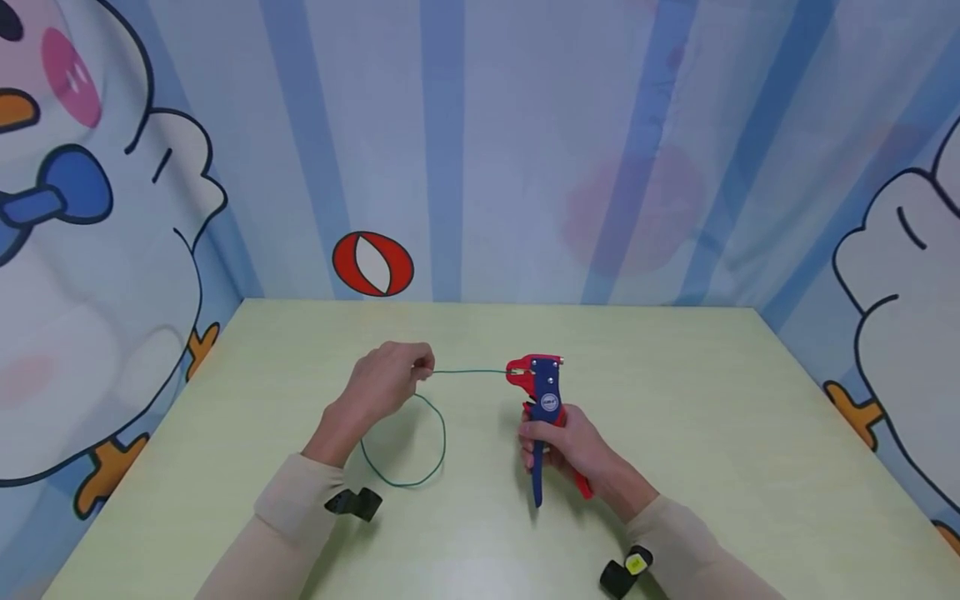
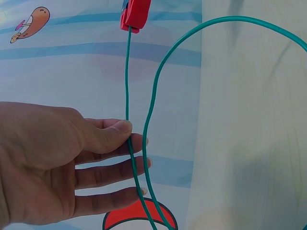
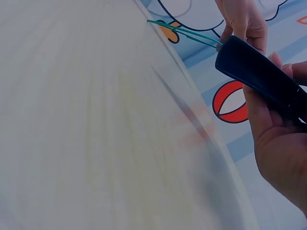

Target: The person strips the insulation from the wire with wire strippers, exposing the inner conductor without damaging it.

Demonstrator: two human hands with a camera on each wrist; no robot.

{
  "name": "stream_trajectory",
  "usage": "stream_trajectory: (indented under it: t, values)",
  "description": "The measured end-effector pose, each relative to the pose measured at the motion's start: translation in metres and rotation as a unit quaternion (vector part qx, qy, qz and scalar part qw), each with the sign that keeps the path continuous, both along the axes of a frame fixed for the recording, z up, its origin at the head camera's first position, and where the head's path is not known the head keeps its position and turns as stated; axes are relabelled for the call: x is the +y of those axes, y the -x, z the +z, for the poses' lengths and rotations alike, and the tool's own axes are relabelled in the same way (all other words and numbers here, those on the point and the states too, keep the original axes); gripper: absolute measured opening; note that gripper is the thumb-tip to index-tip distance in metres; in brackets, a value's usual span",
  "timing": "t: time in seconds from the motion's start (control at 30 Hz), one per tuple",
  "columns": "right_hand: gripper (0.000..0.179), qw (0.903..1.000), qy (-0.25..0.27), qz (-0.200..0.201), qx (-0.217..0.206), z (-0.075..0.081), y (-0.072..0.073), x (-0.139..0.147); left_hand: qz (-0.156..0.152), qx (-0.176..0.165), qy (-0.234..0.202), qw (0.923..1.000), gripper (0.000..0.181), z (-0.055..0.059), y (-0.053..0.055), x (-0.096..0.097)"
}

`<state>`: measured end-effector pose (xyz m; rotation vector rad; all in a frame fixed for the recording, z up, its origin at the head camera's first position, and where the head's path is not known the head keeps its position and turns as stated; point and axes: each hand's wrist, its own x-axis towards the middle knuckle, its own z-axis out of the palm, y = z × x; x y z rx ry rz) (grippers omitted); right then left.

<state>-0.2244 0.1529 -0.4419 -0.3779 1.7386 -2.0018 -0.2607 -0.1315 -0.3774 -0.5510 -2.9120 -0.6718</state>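
My left hand [image 1: 390,379] pinches a green wire [image 2: 127,76] between thumb and index finger, and the other fingers lie behind it. From that pinch the wire runs straight to the red jaws of a blue and red wire stripper [image 1: 546,404], its end inside the tool's head. The rest of the wire hangs in a loop below the left hand. My right hand [image 1: 573,442] grips the stripper by its handles, head upward and jaws facing left. In the right wrist view the dark blue handle [image 3: 254,67] hides part of the left hand.
A pale wooden table [image 1: 675,375] lies under both hands. Behind it stands a blue striped cloth backdrop [image 1: 502,167] with cartoon prints. Both wrists wear small black cameras, one at the left sleeve [image 1: 300,500].
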Motion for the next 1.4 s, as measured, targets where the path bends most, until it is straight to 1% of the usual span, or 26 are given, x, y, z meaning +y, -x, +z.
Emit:
stream_trajectory:
  t: [0.27, 0.47, 0.53, 0.8, 0.9, 1.1, 1.23, 1.4]
  values:
    - [0.013, 1.0000, 0.004, 0.008, -0.001, -0.0011, 0.0003, 0.0000, 0.003, -0.004, 0.002, 1.0000, 0.010, -0.0010, -0.0012, -0.0007]
    - [0.010, 0.9977, 0.055, 0.039, -0.008, -0.0013, -0.0016, 0.0011, 0.006, -0.008, 0.003, 0.9999, 0.010, -0.0020, -0.0004, 0.0000]
    - [0.010, 0.9973, 0.060, 0.042, -0.008, -0.0014, -0.0022, 0.0015, 0.008, -0.011, 0.004, 0.9999, 0.010, -0.0021, -0.0002, 0.0004]
    - [0.020, 1.0000, 0.001, -0.007, 0.004, -0.0008, -0.0043, -0.0012, -0.002, -0.014, 0.002, 0.9999, 0.010, -0.0031, -0.0002, 0.0012]
    - [0.023, 0.9997, -0.007, -0.024, -0.001, 0.0003, -0.0055, -0.0028, -0.004, -0.013, 0.000, 0.9999, 0.010, -0.0036, 0.0002, 0.0017]
    - [0.019, 0.9974, 0.001, -0.067, -0.027, 0.0025, -0.0064, -0.0052, -0.012, -0.019, 0.006, 0.9997, 0.007, -0.0039, 0.0011, 0.0039]
    - [0.017, 0.9974, -0.001, -0.066, -0.029, 0.0035, -0.0060, -0.0047, -0.012, -0.018, 0.011, 0.9997, 0.007, -0.0027, 0.0003, 0.0039]
    - [0.019, 0.9980, 0.006, -0.056, -0.029, 0.0040, -0.0051, -0.0035, -0.012, -0.014, 0.009, 0.9998, 0.006, -0.0018, 0.0005, 0.0026]
